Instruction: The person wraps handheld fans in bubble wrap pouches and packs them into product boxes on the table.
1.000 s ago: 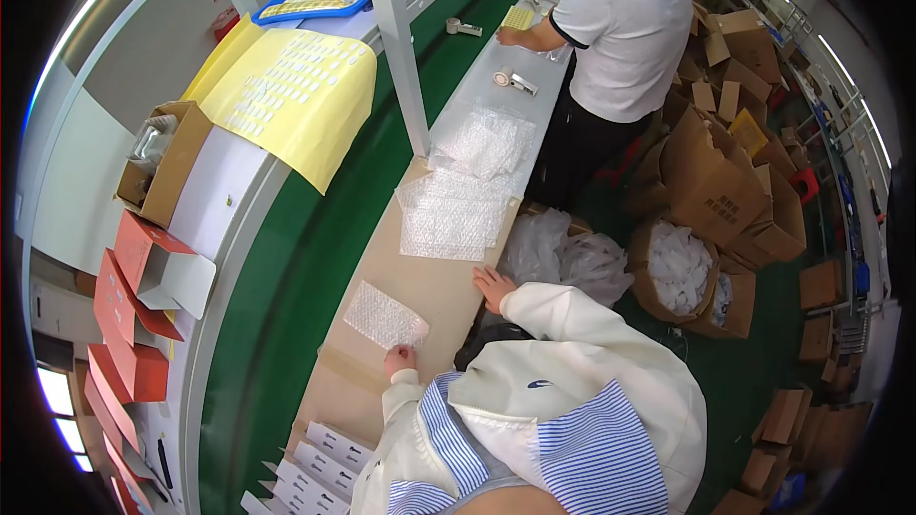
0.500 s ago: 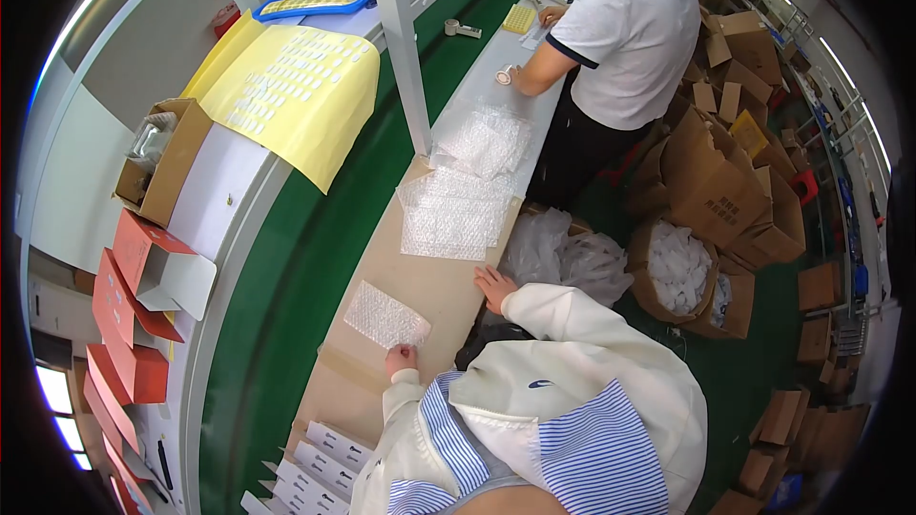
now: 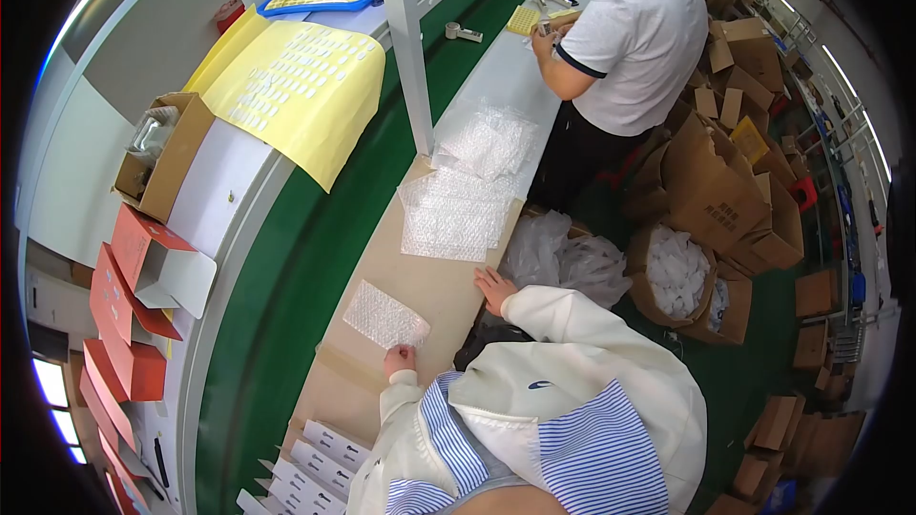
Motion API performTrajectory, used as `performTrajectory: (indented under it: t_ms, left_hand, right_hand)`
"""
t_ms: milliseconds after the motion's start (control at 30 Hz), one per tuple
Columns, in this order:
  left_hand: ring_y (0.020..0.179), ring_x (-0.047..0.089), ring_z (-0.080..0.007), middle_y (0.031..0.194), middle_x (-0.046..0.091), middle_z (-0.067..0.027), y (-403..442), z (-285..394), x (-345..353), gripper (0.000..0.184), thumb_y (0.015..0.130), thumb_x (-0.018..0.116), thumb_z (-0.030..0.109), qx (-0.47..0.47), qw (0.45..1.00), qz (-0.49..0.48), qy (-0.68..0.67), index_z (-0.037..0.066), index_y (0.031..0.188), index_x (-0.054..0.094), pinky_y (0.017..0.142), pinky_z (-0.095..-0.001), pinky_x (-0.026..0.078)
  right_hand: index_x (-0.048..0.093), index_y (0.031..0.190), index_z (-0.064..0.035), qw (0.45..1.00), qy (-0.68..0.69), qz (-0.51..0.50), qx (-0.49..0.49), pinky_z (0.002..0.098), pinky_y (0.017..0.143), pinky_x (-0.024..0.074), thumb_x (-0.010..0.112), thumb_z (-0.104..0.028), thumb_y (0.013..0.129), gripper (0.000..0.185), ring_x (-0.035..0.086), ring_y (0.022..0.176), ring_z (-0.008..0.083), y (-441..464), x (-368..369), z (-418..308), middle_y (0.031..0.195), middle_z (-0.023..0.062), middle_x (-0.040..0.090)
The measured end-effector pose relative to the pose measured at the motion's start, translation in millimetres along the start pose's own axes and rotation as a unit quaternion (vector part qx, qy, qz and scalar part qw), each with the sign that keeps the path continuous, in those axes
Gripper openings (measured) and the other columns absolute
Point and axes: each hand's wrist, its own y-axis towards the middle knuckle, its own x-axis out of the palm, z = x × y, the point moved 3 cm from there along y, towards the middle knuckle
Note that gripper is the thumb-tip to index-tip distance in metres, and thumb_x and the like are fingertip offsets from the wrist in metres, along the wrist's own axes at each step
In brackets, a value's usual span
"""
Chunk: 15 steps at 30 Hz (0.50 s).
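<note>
A small bubble-wrap bag (image 3: 381, 313) lies flat on the cardboard-covered bench (image 3: 420, 281). My left hand (image 3: 400, 359) is closed at its lower right corner, the fingertips touching or pinching that corner. On the bench's right edge rests my right hand (image 3: 493, 289), fingers spread and holding nothing. Farther up the bench lie more bubble-wrap bags (image 3: 448, 219), overlapping in a loose pile. White boxes with small dark prints (image 3: 324, 463) stand at the bench's near end, below my left hand.
A co-worker (image 3: 634, 48) stands at the bench's far end, hands around a small object. A grey post (image 3: 405, 57) rises beside the bench. Left are a yellow sheet (image 3: 296, 86), a blue tray (image 3: 320, 2) and red boxes (image 3: 143, 257). Cartons (image 3: 711, 176) and plastic bags (image 3: 563, 257) lie right.
The co-worker has picked up the white device from the bench and now holds a small object in both hands farther back. My hands and the small bag have not visibly moved.
</note>
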Motion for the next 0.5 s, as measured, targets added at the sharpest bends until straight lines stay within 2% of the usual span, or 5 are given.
performTrajectory:
  t_ms: [233,500]
  left_hand:
    - [0.057,0.057,-0.0200,0.062,0.059,-0.0080,3.0,-6.9,4.6,0.019,0.064,0.063,0.024,0.012,1.000,0.015,0.016,0.006,0.069,0.060,0.055,-0.0300,0.045]
    - [0.058,0.056,-0.0205,0.062,0.058,-0.0075,2.0,-4.6,4.3,0.016,0.064,0.061,0.021,-0.008,1.000,0.010,0.007,0.006,0.067,0.059,0.056,-0.0307,0.045]
  right_hand:
    - [0.033,0.116,-0.0095,1.000,0.023,0.010,-0.009,0.0466,0.089,0.0314,0.052,-0.006,0.065,0.055,0.012,0.123,0.0271,-1.3,-2.6,-0.8,0.134,0.0038,0.013]
    - [0.033,0.116,-0.0097,1.000,0.026,0.006,-0.009,0.0463,0.090,0.0313,0.054,-0.008,0.065,0.055,0.013,0.123,0.0271,-1.4,-4.2,-1.6,0.134,0.0038,0.013]
